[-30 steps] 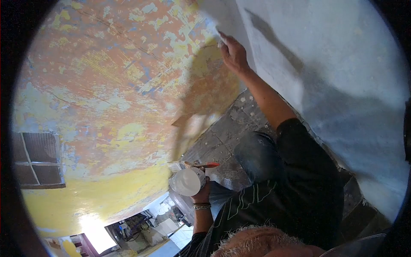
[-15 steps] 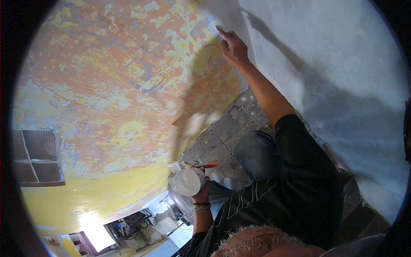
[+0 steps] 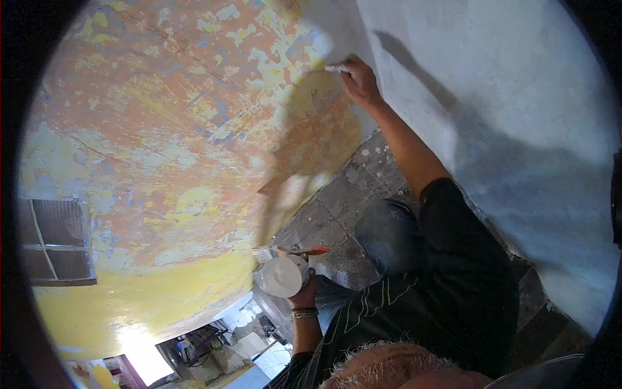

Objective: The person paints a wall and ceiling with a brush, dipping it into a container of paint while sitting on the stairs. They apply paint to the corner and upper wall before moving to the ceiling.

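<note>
My right hand [image 3: 358, 79] is raised near the corner of the patchy wall [image 3: 194, 123], with fingers bent and one whitish fingertip pointing at the wall surface. Whether it pinches anything is too small to tell. Low in the view, my left hand [image 3: 304, 293] is wrapped round a container [image 3: 283, 277] with white contents. A paintbrush with a red-tipped handle [image 3: 317, 250] lies across the container's far side, its pale bristles toward the wall, near the fingers of that hand.
A pale plain wall [image 3: 518, 84] rises on the right. Grey spotted floor tiles [image 3: 321, 220] lie between the walls. A small paned window [image 3: 61, 240] is at the left. Cluttered items [image 3: 197, 343] and a bright opening [image 3: 146, 363] show at the lower left.
My right hand has moved down a little along the wall corner, and its pointing finger has turned more to the left. My left hand still holds the container and brush almost in place.
</note>
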The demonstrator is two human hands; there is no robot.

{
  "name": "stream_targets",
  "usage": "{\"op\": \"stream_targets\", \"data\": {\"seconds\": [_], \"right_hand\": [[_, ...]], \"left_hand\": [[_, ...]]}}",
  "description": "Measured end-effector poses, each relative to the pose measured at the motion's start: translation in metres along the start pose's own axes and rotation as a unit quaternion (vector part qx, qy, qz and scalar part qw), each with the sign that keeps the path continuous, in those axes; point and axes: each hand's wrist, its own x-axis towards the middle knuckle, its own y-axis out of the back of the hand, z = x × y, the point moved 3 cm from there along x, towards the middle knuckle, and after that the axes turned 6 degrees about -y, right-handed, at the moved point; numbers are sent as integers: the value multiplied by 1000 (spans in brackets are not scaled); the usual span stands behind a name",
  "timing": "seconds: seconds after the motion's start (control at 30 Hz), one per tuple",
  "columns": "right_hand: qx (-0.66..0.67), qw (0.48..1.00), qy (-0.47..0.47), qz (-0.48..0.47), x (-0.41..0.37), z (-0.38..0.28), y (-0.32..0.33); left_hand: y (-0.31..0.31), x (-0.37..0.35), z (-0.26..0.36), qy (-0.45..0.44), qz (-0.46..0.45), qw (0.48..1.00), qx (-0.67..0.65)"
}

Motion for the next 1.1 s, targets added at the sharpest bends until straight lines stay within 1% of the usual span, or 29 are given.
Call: {"op": "stream_targets", "data": {"seconds": [0.03, 0.07, 0.1, 0.17, 0.2, 0.27, 0.3, 0.33, 0.37, 0.4, 0.43, 0.47, 0.5, 0.53, 0.57, 0.6, 0.63, 0.67, 0.7, 0.77, 0.8, 0.83, 0.87, 0.9, 0.97, 1.0, 1.03, 1.07, 1.1], "right_hand": [[53, 998, -31, 1, -7, 2, 0], [107, 992, -64, 0, -9, -3, 2], [108, 992, -67, 0, -4, -6, 5], [70, 987, -145, 4, 6, -6, 8], [71, 987, -147, 4, 3, -6, 5], [-2, 992, -128, -24, -3, -6, 0], [-4, 992, -127, -24, -19, 1, -3], [-43, 991, -85, -94, -40, 4, -9], [-81, 982, -40, -164, -54, 4, -12], [-38, 984, -61, -163, -58, 0, -7], [-37, 984, -60, -164, -53, 0, -8], [-20, 990, -81, -110, -44, -2, -4], [-4, 993, -104, -54, -39, -4, 1], [-4, 992, -110, -55, -33, -9, 2], [18, 989, -138, -51, -24, -13, 2], [41, 985, -163, -48, -19, -13, 2], [41, 985, -161, -46, -17, -17, 3], [29, 983, -173, -53, -20, -16, 1], [17, 981, -186, -60, -23, -15, -2], [15, 986, -158, -44, -26, -10, -7], [10, 991, -134, -29, -31, -7, -9], [10, 990, -136, -30, -39, -2, -10], [58, 993, -72, -79, -45, -5, -12], [105, 986, -8, -129, -51, -10, -15], [120, 985, -52, -112, -53, -8, -15], [134, 982, -98, -93, -54, -7, -13], [134, 982, -99, -94, -50, -7, -13], [123, 984, -118, -48, -42, 1, -13], [111, 985, -135, -1, -33, 4, -9]], "left_hand": [[-2, -2, 1, -75, -22, 969, 235], [-5, -5, 3, -144, -41, 876, 458], [-3, -7, 4, -143, -40, 876, 459], [-6, -12, 7, -200, -87, 715, 664], [-9, -14, 7, -199, -87, 714, 665], [-19, -17, 7, -221, -97, 796, 556], [-23, -18, 9, -220, -98, 796, 555], [-19, -15, 8, -122, -25, 941, 314], [-16, -14, 2, -13, 50, 998, 42], [-15, -13, 1, -16, 49, 998, 39], [-14, -12, 3, -85, 0, 948, 307], [-13, -14, 5, -143, -47, 819, 554], [-5, -14, 5, -139, -46, 817, 558], [5, -11, 2, -60, -40, 958, 279], [8, -10, -3, 22, -30, 999, -32], [-6, -13, -2, 22, -31, 999, -33], [-22, -16, 5, -89, -47, 942, 321], [-38, -20, 10, -189, -53, 751, 630], [-37, -20, 9, -192, -53, 752, 629], [-27, -17, 5, -120, -24, 912, 391], [-23, -15, 5, -119, -24, 912, 392], [-18, -13, 3, -96, -11, 951, 295], [-15, -11, 3, -72, 3, 978, 195], [-12, -11, 5, -69, 4, 978, 196], [-6, -10, 1, -6, 66, 996, 53], [-5, -12, 0, -4, 68, 996, 52], [-6, -13, 1, -27, 41, 992, 119], [-6, -14, 3, -50, 13, 981, 186], [-1, -14, 3, -50, 12, 981, 185]]}}
